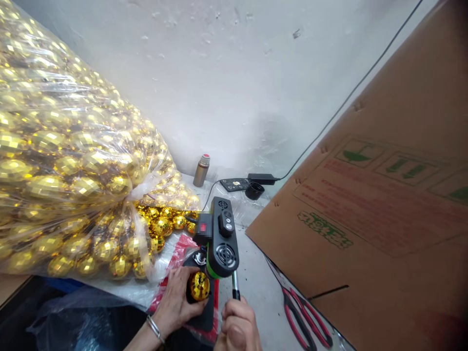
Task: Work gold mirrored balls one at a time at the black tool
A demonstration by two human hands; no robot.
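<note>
My left hand (174,301), a silver bangle at its wrist, curls its fingers and thumb round a shiny gold mirrored ball (200,285). The ball sits over the dark base plate (204,319) of a small black bench machine with green edging (224,239), beside its overhanging head. On the machine's right side, a metal lever with a black grip (235,282) points down toward me. Closed round the lower end of that lever is my right hand (238,325); its fingers partly hide the grip.
A big see-through bag of gold balls (69,190) fills the left, with several balls (163,226) at its mouth. Behind the machine stand a thermos (201,170), a dark phone (234,184), a power adapter (261,179) and a black cup (254,191). Red-handled scissors (305,317) lie by a large cardboard box (365,204).
</note>
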